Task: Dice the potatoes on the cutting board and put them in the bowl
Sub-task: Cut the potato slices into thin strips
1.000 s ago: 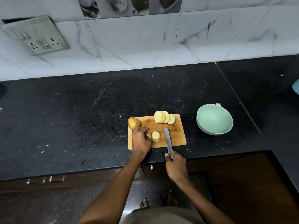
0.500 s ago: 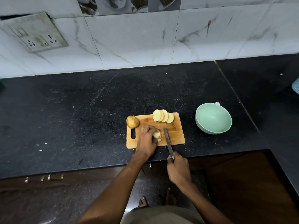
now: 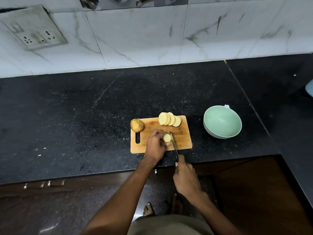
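A wooden cutting board (image 3: 183,140) lies on the black counter. My left hand (image 3: 155,144) grips a cut potato piece (image 3: 167,138) on the board's middle. My right hand (image 3: 185,178) holds a knife (image 3: 174,146) by its handle, and the blade lies against the right side of that piece. A whole potato (image 3: 136,125) sits at the board's far left corner. A fanned row of potato slices (image 3: 169,119) rests on the far edge. An empty pale green bowl (image 3: 222,121) stands to the right of the board.
The black stone counter (image 3: 76,124) runs left and back to a marble-tiled wall with a socket plate (image 3: 33,28). The counter's front edge lies just below the board. A blue object (image 3: 309,87) shows at the right frame edge.
My left hand slid right along the board and closed over the cut potato piece. The knife moved left until its blade met the piece's right side.
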